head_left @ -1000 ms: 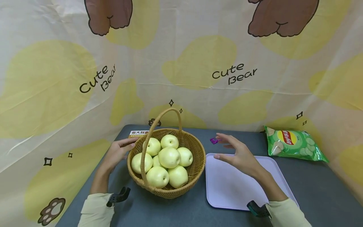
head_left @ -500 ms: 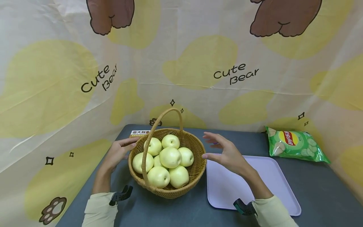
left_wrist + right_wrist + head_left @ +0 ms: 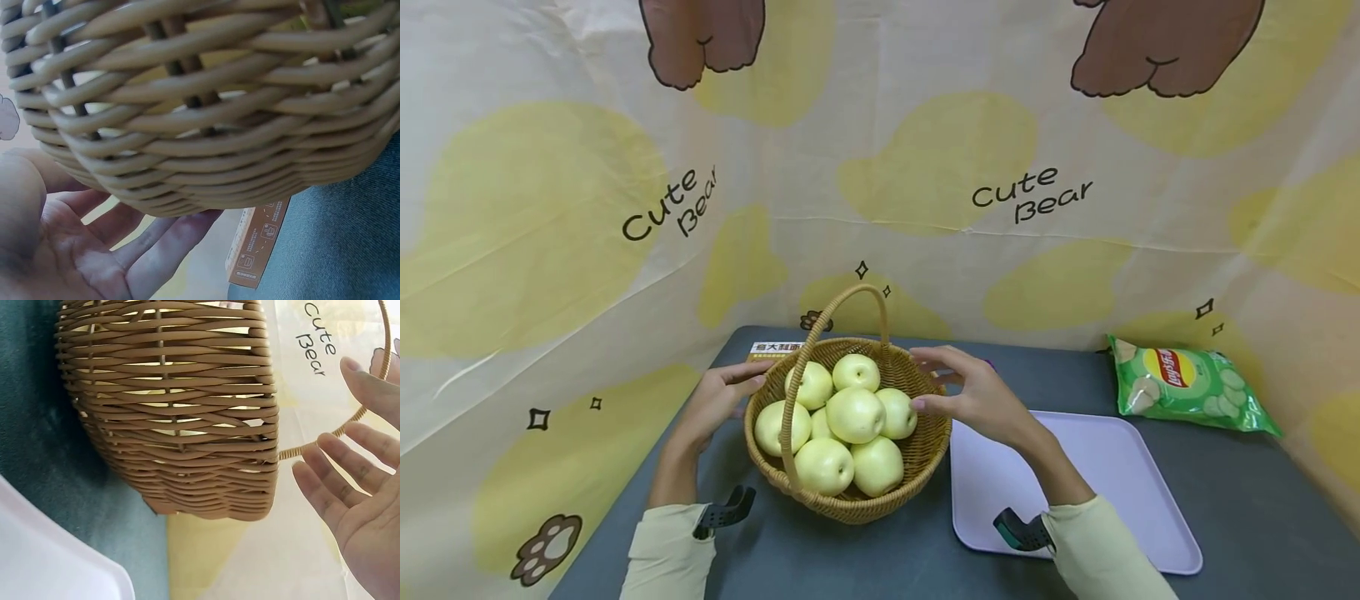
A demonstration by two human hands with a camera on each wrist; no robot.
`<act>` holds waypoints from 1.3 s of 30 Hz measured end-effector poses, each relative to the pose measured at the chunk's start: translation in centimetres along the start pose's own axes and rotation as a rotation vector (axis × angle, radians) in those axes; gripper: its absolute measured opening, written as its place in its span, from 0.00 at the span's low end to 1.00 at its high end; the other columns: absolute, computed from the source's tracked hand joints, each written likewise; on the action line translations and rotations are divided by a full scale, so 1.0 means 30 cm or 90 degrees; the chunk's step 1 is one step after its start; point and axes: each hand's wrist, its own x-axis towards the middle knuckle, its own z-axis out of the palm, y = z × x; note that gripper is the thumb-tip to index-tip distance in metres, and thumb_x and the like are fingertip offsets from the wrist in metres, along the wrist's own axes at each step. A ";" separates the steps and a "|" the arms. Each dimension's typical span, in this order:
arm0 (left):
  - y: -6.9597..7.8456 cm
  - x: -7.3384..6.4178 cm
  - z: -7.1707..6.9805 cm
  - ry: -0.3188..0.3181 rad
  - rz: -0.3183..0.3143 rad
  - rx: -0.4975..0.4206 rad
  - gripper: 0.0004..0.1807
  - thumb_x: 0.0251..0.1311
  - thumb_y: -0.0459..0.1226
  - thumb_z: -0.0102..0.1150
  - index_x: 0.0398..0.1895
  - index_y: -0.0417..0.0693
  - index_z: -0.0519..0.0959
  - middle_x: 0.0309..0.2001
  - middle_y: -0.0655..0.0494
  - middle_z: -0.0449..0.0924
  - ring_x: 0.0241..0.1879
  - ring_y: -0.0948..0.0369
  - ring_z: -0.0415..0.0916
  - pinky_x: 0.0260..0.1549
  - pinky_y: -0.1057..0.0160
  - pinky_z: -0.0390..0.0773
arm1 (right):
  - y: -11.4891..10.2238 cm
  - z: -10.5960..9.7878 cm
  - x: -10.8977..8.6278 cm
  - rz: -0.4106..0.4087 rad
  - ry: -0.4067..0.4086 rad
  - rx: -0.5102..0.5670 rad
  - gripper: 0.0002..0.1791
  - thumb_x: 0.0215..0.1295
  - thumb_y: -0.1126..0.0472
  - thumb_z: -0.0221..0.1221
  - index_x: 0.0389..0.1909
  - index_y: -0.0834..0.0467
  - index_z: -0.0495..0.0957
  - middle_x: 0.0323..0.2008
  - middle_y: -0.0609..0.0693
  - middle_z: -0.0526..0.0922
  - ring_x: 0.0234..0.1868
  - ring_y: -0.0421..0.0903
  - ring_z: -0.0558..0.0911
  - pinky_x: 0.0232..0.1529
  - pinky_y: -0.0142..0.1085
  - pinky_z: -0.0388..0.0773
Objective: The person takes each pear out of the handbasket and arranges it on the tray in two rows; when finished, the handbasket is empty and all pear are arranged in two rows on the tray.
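Note:
A woven wicker basket with an arched handle stands on the table, holding several pale green apples. Beside its left rim is my left hand, fingers loosely bent. In the left wrist view, that hand lies along the wicker wall; some fingertips are hidden behind it. Over the right rim reaches my right hand, thumb and fingers spread and close to the apples. From the right wrist view, this hand holds nothing and appears apart from the wicker.
A lilac tray lies right of the basket, partly under my right forearm. Farther right is a green chip bag. An orange-and-white box sits behind the basket. A purple wrapped piece is nearly hidden by my right hand.
My right hand has moved left, from above the tray to over the basket's right rim. The left hand stays by the left rim. The whole view has shifted slightly.

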 end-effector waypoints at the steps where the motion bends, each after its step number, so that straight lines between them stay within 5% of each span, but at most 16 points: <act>1: 0.000 0.000 0.000 0.000 -0.001 -0.001 0.25 0.81 0.41 0.54 0.75 0.44 0.75 0.74 0.38 0.72 0.70 0.41 0.70 0.44 0.55 0.85 | -0.002 0.000 0.007 0.001 -0.005 0.000 0.35 0.65 0.53 0.75 0.72 0.49 0.76 0.67 0.49 0.80 0.66 0.56 0.79 0.67 0.56 0.76; 11: -0.006 -0.008 -0.009 0.000 -0.004 -0.006 0.25 0.81 0.41 0.54 0.75 0.43 0.74 0.76 0.38 0.69 0.72 0.40 0.67 0.44 0.53 0.85 | -0.017 0.002 0.078 0.018 -0.073 0.008 0.35 0.63 0.52 0.76 0.71 0.50 0.78 0.66 0.51 0.81 0.68 0.49 0.78 0.68 0.56 0.74; 25: -0.008 -0.005 -0.006 0.002 -0.010 -0.012 0.25 0.80 0.43 0.55 0.75 0.45 0.75 0.75 0.39 0.71 0.71 0.41 0.69 0.46 0.52 0.84 | -0.037 0.001 0.176 0.037 -0.178 0.016 0.34 0.65 0.57 0.74 0.71 0.52 0.78 0.69 0.56 0.80 0.69 0.56 0.77 0.69 0.60 0.72; 39: -0.011 -0.002 -0.003 0.004 -0.014 -0.015 0.25 0.80 0.43 0.56 0.74 0.46 0.76 0.75 0.40 0.71 0.70 0.42 0.70 0.48 0.50 0.83 | -0.037 0.024 0.252 0.060 -0.257 -0.015 0.38 0.62 0.55 0.76 0.73 0.56 0.76 0.65 0.53 0.83 0.67 0.54 0.81 0.68 0.51 0.76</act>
